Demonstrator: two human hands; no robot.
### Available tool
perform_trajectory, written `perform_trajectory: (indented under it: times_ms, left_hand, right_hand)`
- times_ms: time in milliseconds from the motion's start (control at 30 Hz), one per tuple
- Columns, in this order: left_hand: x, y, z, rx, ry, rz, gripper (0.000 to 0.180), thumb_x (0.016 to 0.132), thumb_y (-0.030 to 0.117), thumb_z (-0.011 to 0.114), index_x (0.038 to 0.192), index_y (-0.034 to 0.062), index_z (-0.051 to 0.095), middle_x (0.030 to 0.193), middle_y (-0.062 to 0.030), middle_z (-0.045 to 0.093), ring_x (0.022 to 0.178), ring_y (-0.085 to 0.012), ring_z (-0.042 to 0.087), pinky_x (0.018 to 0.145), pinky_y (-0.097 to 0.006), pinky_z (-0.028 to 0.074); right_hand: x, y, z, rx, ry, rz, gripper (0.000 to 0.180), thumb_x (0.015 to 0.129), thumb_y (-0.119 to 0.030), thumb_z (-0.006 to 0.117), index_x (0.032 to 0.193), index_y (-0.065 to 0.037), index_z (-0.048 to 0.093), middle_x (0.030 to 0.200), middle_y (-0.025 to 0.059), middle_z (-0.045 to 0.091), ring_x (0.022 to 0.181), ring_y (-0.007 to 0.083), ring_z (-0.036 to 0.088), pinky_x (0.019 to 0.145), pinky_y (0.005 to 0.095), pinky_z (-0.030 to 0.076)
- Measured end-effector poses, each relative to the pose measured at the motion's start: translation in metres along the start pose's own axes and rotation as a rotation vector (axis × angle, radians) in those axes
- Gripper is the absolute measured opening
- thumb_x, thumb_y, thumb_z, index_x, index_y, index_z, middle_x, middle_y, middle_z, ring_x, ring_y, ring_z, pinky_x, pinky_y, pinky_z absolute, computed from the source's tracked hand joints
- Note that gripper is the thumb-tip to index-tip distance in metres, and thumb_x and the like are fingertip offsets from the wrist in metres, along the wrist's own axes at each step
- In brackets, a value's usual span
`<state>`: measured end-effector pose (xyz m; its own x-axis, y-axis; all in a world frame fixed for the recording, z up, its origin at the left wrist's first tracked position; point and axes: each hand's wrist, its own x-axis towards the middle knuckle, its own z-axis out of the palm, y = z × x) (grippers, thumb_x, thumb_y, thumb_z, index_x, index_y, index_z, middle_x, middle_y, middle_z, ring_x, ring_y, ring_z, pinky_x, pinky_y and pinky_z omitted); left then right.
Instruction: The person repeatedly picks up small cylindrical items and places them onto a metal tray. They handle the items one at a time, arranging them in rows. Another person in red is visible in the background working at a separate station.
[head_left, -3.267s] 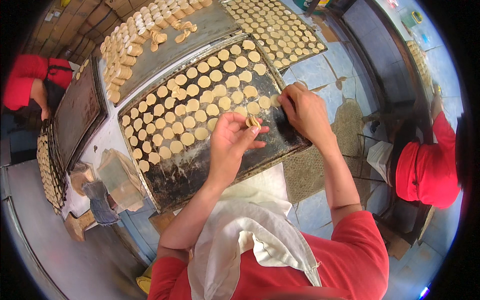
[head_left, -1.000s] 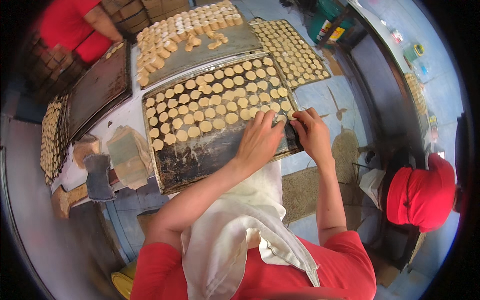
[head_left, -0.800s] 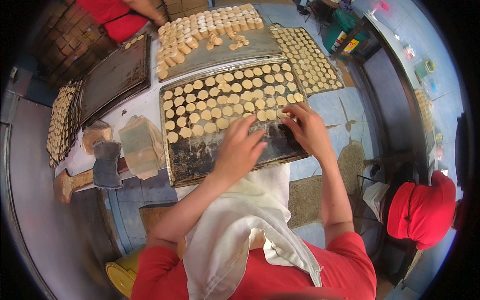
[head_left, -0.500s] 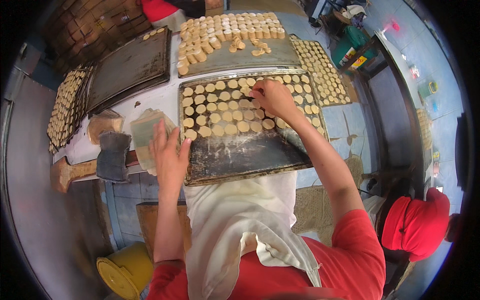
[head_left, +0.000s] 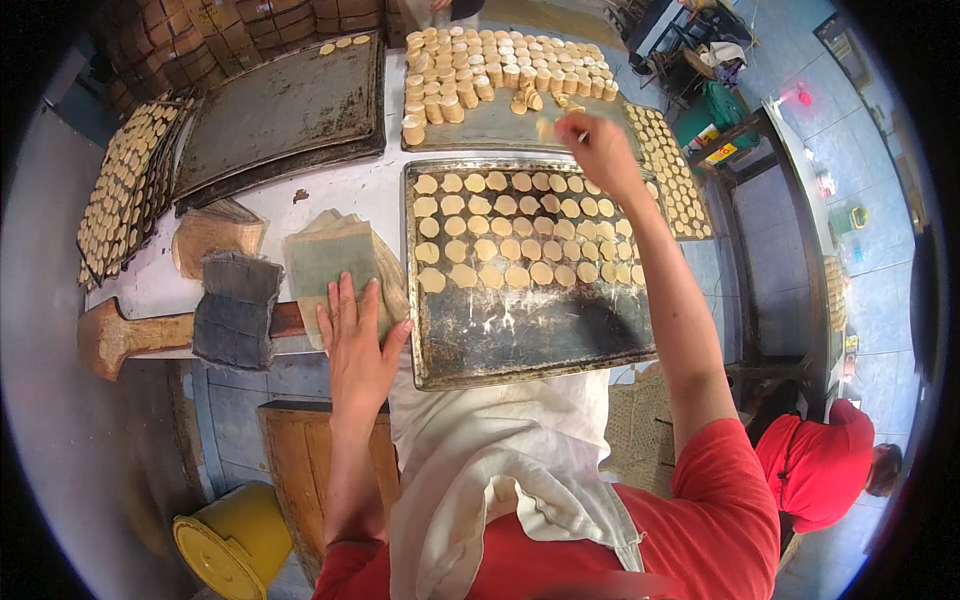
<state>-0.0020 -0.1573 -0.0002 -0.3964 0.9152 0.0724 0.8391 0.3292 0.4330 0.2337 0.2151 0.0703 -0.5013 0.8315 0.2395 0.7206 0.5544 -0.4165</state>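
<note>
My left hand (head_left: 362,345) rests with fingers spread on the front of a stack of thin greenish sheets (head_left: 330,265), its thumb by the tray's left edge. The dark baking tray (head_left: 520,335) bears rows of flat, pale dough rounds (head_left: 486,227) on its back part; its front strip is bare metal. My right hand (head_left: 605,152) is curled above the tray's back edge, fingertips pinched. A blurred pale dough piece (head_left: 545,128) shows at those fingertips. Just behind, loose dough pieces (head_left: 526,98) lie on the far tray (head_left: 470,133), before many stacked dough rounds (head_left: 510,60).
Stacked dark trays (head_left: 285,110) stand at the back left, beside trays full of rounds (head_left: 125,190). A dark cloth pad (head_left: 237,312) covers part of a wooden paddle (head_left: 120,338). More rounds (head_left: 670,165) lie at right. A yellow bucket (head_left: 235,540) and a person in red (head_left: 820,460) are below.
My right hand has moved from the rounds on the near tray back toward the loose dough pieces. My left hand has settled onto the sheets. The whole view has shifted.
</note>
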Motion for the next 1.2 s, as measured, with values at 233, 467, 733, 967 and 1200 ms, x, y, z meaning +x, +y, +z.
perform_trajectory:
  times_ms: [233, 467, 733, 967, 1200]
  left_hand:
    - [-0.004, 0.002, -0.016, -0.185, 0.019, 0.005, 0.071, 0.108, 0.05, 0.07, 0.156, -0.0009, 0.06, 0.174, -0.0283, 0.04, 0.164, -0.0461, 0.033, 0.135, -0.061, 0.023]
    - [-0.021, 0.012, -0.031, -0.387, 0.124, 0.012, 0.059, 0.107, 0.04, 0.075, 0.148, -0.0007, 0.066, 0.168, -0.0259, 0.049, 0.157, -0.0454, 0.044, 0.13, -0.059, 0.034]
    - [-0.039, 0.018, -0.022, -1.136, 0.134, -0.241, 0.046, 0.107, 0.013, 0.076, 0.15, -0.0012, 0.064, 0.151, -0.0221, 0.065, 0.13, -0.0317, 0.072, 0.108, -0.045, 0.061]
    - [-0.04, 0.027, -0.002, -1.598, -0.171, -0.403, 0.045, 0.107, 0.002, 0.073, 0.15, -0.0021, 0.063, 0.135, -0.0136, 0.07, 0.118, -0.0208, 0.073, 0.092, -0.036, 0.069]
    - [-0.049, 0.029, 0.003, -1.483, -0.135, -0.351, 0.042, 0.107, 0.0, 0.071, 0.148, -0.0032, 0.064, 0.124, -0.0101, 0.072, 0.106, -0.016, 0.073, 0.084, -0.033, 0.069]
  right_hand:
    - [0.05, -0.047, 0.08, 0.124, -0.05, -0.192, 0.049, 0.101, -0.034, 0.081, 0.142, -0.012, 0.067, 0.114, 0.0199, 0.082, 0.104, 0.0385, 0.081, 0.092, 0.0479, 0.062]
    - [0.074, -0.127, 0.178, 0.0, -0.057, -0.207, 0.045, 0.097, -0.032, 0.08, 0.135, -0.015, 0.065, 0.105, 0.0187, 0.081, 0.101, 0.0433, 0.078, 0.086, 0.0543, 0.061]
    - [-0.046, -0.153, 0.086, 0.587, -0.382, -0.36, 0.041, 0.094, -0.025, 0.08, 0.13, -0.007, 0.071, 0.104, 0.0194, 0.079, 0.095, 0.0336, 0.079, 0.08, 0.0449, 0.061]
    - [-0.19, -0.163, 0.049, 0.769, -0.53, -0.106, 0.019, 0.1, -0.01, 0.082, 0.117, -0.004, 0.079, 0.096, 0.013, 0.078, 0.081, 0.0226, 0.073, 0.075, 0.037, 0.059]
    - [-0.205, -0.153, 0.062, 0.842, -0.613, -0.005, 0.009, 0.104, -0.009, 0.078, 0.107, -0.001, 0.078, 0.093, 0.0097, 0.076, 0.08, 0.0164, 0.068, 0.074, 0.0333, 0.055]
